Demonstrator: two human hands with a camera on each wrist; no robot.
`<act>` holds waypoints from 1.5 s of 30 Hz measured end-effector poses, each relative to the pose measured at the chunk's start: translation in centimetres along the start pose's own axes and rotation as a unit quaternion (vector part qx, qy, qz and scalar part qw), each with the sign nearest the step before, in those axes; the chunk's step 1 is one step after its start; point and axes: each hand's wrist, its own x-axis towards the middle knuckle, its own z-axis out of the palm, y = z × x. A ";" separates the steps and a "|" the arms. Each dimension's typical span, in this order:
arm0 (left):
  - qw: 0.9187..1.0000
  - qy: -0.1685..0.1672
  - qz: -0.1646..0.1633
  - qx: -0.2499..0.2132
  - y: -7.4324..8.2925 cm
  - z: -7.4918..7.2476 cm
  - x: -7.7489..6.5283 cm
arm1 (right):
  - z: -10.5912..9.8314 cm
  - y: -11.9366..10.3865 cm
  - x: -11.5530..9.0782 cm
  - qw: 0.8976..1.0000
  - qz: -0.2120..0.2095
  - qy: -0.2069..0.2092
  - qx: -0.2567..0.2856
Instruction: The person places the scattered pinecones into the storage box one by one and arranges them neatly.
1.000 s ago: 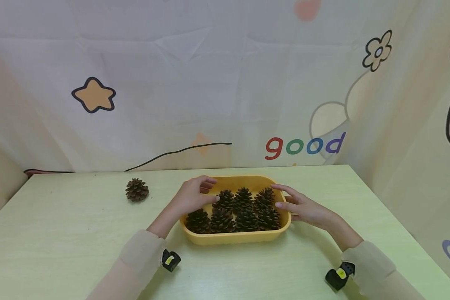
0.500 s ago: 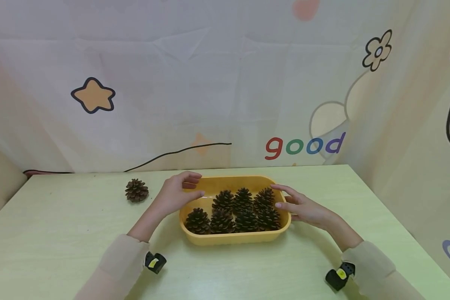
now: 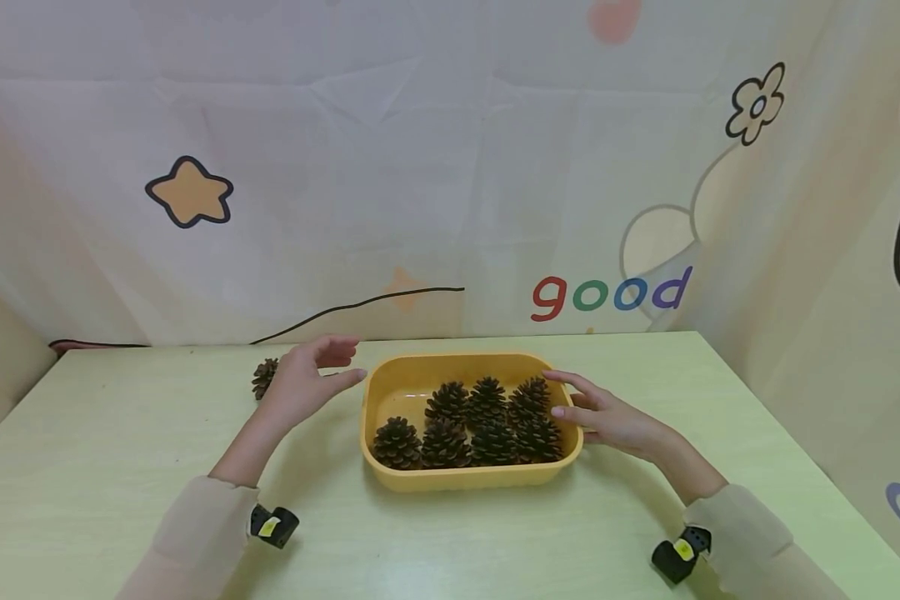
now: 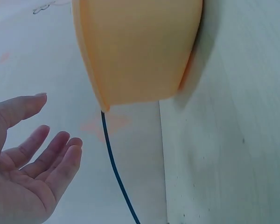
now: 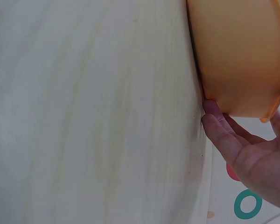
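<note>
A yellow plastic basin [image 3: 468, 479] stands on the table with several brown pine cones [image 3: 445, 442] upright inside, leaving its back left part bare. My right hand [image 3: 617, 419] holds the basin's right end, thumb and forefinger over the rim and other fingers against the outer wall. In the right wrist view, those fingertips [image 5: 211, 106] sit low by the basin's base. My left hand [image 3: 305, 385] is left of the basin with nothing in it, its fingers loosely bent and spread from the thumb. It partly hides a lone pine cone [image 3: 264, 379] on the table.
The pale green table [image 3: 450, 550] ends at a printed cloth backdrop [image 3: 390, 192] right behind the basin. More cloth hangs at both sides. A small black camera is strapped to each wrist, the left one [image 3: 275, 527] above the table.
My left hand has moved left, out from over the basin and across to the lone pine cone. The right hand and the basin have stayed in place.
</note>
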 end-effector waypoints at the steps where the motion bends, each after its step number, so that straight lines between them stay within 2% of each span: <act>1: 1.000 0.003 -0.002 0.002 -0.2 -0.2 -0.1 | 0.0 0.0 0.0 1.000 0.001 0.000 0.000; 6: 1.000 0.010 -0.018 0.011 -1.1 -1.4 -0.4 | 0.0 0.1 0.1 1.000 0.000 0.000 0.000; 16: 0.998 0.027 -0.057 -0.005 -2.7 -3.6 -1.3 | -0.1 0.2 0.2 1.000 0.003 0.000 -0.001; 27: 0.996 0.051 -0.074 -0.016 -4.5 -4.8 -1.6 | -0.2 0.2 0.2 1.000 -0.004 -0.006 0.007; 45: 0.991 -0.003 -0.137 0.007 -6.8 -5.6 -0.7 | -0.1 0.2 0.2 1.000 -0.004 -0.006 0.008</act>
